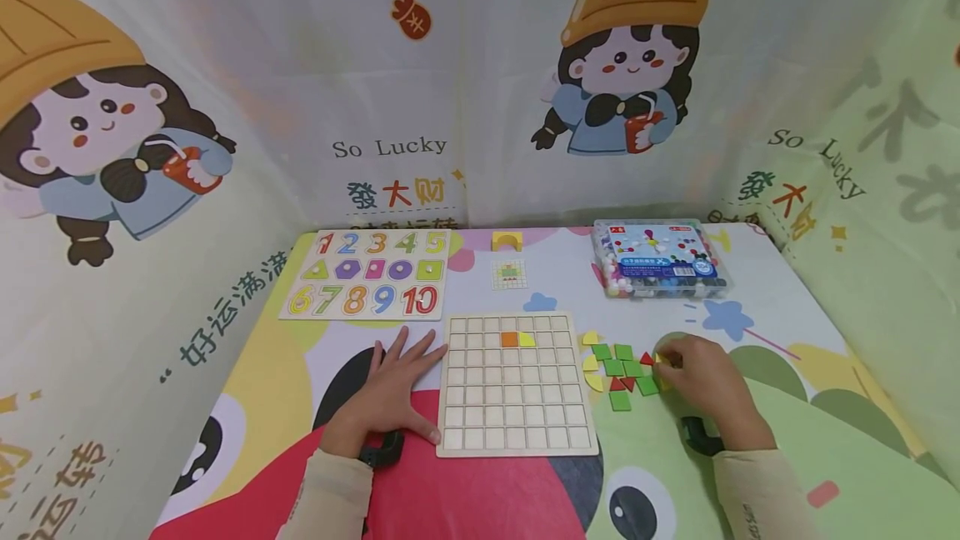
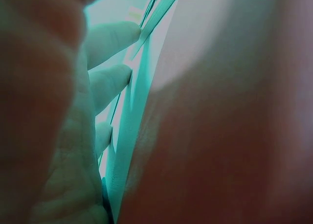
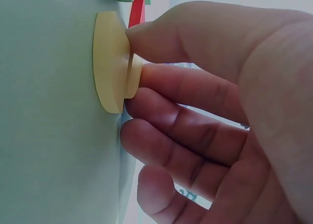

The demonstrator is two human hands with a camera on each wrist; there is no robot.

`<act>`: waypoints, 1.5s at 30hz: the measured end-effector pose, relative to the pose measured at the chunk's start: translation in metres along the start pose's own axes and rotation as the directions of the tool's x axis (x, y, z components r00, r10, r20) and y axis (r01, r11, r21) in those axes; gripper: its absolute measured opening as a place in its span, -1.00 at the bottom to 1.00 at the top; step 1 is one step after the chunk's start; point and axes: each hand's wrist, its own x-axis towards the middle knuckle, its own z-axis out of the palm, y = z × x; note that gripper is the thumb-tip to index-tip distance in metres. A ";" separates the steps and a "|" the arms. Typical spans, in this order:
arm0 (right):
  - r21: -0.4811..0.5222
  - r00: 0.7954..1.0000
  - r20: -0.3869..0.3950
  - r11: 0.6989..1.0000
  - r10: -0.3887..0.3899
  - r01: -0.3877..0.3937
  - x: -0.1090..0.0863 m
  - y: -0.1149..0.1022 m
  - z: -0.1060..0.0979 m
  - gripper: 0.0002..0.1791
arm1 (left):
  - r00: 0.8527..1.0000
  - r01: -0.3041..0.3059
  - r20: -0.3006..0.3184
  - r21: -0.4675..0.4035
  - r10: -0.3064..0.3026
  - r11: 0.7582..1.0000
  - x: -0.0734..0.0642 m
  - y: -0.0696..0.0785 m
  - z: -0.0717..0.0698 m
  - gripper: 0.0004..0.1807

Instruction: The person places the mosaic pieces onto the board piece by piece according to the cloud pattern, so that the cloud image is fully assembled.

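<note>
The right hand point(image 1: 697, 373) is palm-down with its fingers curled, its thumb and forefinger pinching a small yellow piece point(image 3: 133, 82) just above the table; a larger yellow piece point(image 3: 108, 62) lies beside the fingertips. Just left of that hand are scattered green squares point(image 1: 623, 352), red triangles point(image 1: 628, 385) and yellow rounded pieces point(image 1: 593, 382). The left hand point(image 1: 393, 386) is spread wide with straight fingers, its thumb touching the lower-left corner of the wooden grid board point(image 1: 494, 417) and a fingertip meeting the left edge. Both forearms reach in from the near side in beige sleeves point(image 1: 330, 494), the right one bearing dark lettering too small to read. On the grid board, an orange square point(image 1: 510, 340) and a yellow tile point(image 1: 527, 340) fill neighbouring cells of the second row. Beyond it lie a gridded pattern card point(image 1: 510, 274) and a yellow arch block point(image 1: 507, 241). The number puzzle board point(image 1: 446, 307), at far left, reads 1 to 5 above coloured shapes and 6 to 10 below. At far right, a clear plastic case point(image 1: 611, 293) of coloured balls carries a blue-and-white label point(image 1: 660, 252), its Chinese print too small to read. The backdrop point(image 1: 300, 40) behind says "So Lucky" and "發大财", with "好运满满" down the left side.
</note>
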 end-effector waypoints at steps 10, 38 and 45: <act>0.028 1.000 -0.024 1.000 0.015 -0.015 0.000 -0.001 0.000 -0.84 | 1.000 0.005 -0.007 0.005 -0.005 1.000 0.000 -0.001 0.000 0.43; 0.012 0.947 -0.104 0.951 -0.305 0.308 0.018 -0.084 0.020 -0.76 | 1.000 -0.012 -0.010 0.008 0.012 1.000 0.002 0.003 0.001 0.41; -0.094 0.933 0.045 0.928 -0.357 0.360 0.034 -0.110 0.032 -0.79 | 1.000 0.001 -0.019 -0.003 -0.001 1.000 -0.001 0.001 0.003 0.41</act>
